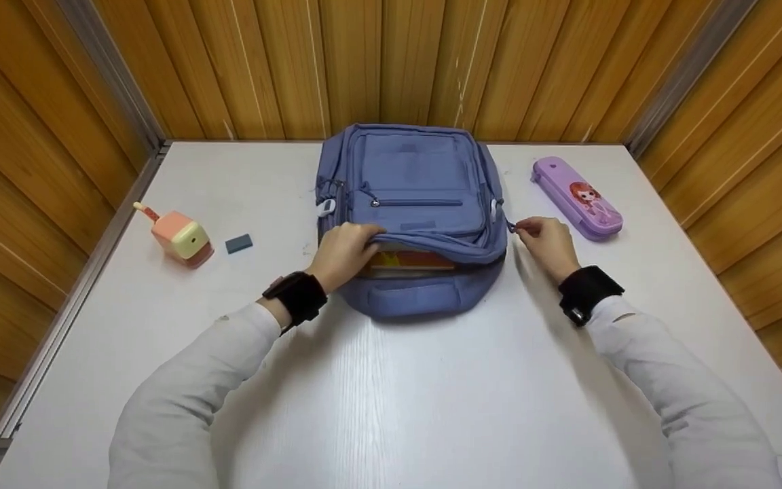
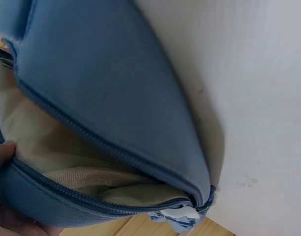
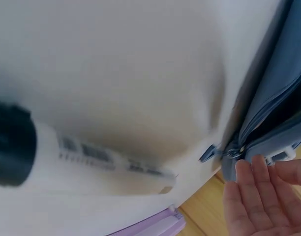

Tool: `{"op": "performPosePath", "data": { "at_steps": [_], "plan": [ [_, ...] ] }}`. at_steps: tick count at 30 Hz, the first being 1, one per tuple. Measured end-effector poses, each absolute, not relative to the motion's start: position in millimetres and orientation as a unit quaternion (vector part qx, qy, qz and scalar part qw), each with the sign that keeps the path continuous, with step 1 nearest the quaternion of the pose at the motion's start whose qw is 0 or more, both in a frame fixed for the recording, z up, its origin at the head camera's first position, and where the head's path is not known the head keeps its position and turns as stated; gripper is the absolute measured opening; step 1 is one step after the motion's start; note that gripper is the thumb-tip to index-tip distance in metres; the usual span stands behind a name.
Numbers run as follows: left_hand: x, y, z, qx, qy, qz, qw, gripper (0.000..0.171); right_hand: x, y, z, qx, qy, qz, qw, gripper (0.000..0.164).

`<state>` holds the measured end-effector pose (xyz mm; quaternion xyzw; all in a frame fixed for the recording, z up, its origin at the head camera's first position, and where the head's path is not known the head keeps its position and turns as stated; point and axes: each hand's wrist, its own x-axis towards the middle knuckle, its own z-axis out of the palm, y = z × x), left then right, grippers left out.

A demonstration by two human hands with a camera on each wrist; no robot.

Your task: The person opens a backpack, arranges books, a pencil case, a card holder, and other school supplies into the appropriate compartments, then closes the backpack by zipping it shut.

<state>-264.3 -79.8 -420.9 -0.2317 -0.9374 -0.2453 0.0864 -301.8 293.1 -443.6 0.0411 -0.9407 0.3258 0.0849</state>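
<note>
A blue backpack (image 1: 408,163) lies on the white table with its main compartment gaping toward me. An orange-red book-like item (image 1: 425,261) shows in the gap. My left hand (image 1: 345,257) grips the upper zippered edge (image 2: 67,196) of the opening at its left, thumb over the teeth. Beside the bag's right side, my right hand (image 1: 547,244) pinches a small zipper pull (image 1: 512,227) between thumb and forefinger. In the right wrist view that hand's other fingers (image 3: 246,201) are extended, and another blue pull tab (image 3: 208,153) juts out by the zipper end.
A purple pencil case (image 1: 578,197) with a cartoon girl lies right of the bag. At left stand a pink and yellow crank pencil sharpener (image 1: 180,236) and a dark eraser (image 1: 239,244). A blurred white tube (image 3: 116,162) with a dark end lies near the right wrist camera.
</note>
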Motion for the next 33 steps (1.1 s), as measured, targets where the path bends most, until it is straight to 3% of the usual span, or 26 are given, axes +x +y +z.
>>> {"op": "performPosePath", "data": {
  "at_steps": [17,33],
  "plan": [
    [-258.3,-86.2,-437.2,-0.281,-0.938,-0.2,0.042,0.036,-351.7,280.8,-457.2,0.042,-0.956,0.285,0.05,0.034],
    [-258.1,-83.7,-434.3,-0.302,-0.936,-0.18,0.026,0.033,-367.8,287.1,-466.9,0.09,-0.965,0.238,0.061,0.016]
  ]
}}
